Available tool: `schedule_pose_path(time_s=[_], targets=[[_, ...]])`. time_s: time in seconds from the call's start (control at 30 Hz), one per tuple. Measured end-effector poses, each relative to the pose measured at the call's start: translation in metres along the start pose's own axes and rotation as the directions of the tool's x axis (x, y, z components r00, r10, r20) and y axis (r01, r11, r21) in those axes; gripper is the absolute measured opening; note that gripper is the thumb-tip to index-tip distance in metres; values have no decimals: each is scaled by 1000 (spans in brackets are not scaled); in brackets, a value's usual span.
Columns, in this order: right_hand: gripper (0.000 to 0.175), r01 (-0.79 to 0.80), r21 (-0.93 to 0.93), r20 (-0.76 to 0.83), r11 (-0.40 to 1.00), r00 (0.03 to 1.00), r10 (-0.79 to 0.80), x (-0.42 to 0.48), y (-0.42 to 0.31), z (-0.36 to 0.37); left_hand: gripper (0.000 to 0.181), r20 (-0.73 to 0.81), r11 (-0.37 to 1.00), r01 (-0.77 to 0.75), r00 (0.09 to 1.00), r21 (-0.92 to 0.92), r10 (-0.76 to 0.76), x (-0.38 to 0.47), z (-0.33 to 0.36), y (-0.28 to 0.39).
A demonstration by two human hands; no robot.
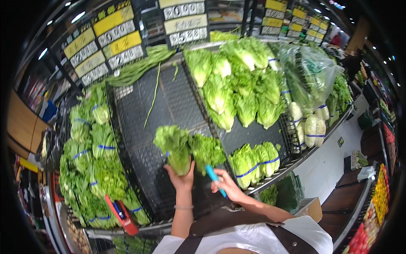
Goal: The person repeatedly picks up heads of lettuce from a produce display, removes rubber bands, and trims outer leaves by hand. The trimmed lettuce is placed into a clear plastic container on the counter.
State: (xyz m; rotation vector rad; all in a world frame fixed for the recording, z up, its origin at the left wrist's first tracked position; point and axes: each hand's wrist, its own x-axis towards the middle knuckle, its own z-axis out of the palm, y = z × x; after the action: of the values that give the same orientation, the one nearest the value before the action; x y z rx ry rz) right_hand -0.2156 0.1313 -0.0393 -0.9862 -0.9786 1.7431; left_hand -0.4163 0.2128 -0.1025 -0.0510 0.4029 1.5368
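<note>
My left hand [182, 181] grips the base of a lettuce head [176, 152], held upright with its leaves pointing away from me. A bit of blue shows at the side of that lettuce. In my right hand [227, 188] is a turquoise slim tool [212, 176], perhaps a utility knife; its tip is hard to make out. Just past that tool, a second leafy lettuce [207, 152] lies on the black display tray [136, 136], close against the first. The right hand touches neither lettuce.
Lettuce bundles with blue tape [103, 144] fill the left section, where a red tape dispenser [122, 216] rests. Loose romaine heads [244, 82] and taped lettuces [255, 163] lie to the right. Long beans [142, 63] and price signs [185, 22] stand at the back.
</note>
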Motion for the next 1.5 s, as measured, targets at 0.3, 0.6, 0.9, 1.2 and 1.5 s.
schedule_pose_path(time_s=[0.3, 0.6, 0.9, 1.2, 1.5], targets=[[77, 324, -946, 312, -9, 905, -290, 31, 30, -5, 66, 41, 984, 53, 998, -170, -46, -27, 30, 26], [79, 270, -963, 265, -22, 922, -282, 38, 45, -1, 73, 190, 880, 407, 910, -246, -368, -115, 117, 21], [46, 407, -683, 10, 607, 835, -549, -15, 22, -37, 68, 313, 947, 262, 898, 188, -311, -151, 137, -44], [59, 421, 82, -408, 904, 841, -355, -124, -54, -85, 58, 470, 742, 1, 774, 671, -425, -173, 165, -141], [59, 603, 368, -639, 708, 717, -278, -206, -85, -104, 77, 512, 328, -413, 498, 850, -700, -163, 165, -237]])
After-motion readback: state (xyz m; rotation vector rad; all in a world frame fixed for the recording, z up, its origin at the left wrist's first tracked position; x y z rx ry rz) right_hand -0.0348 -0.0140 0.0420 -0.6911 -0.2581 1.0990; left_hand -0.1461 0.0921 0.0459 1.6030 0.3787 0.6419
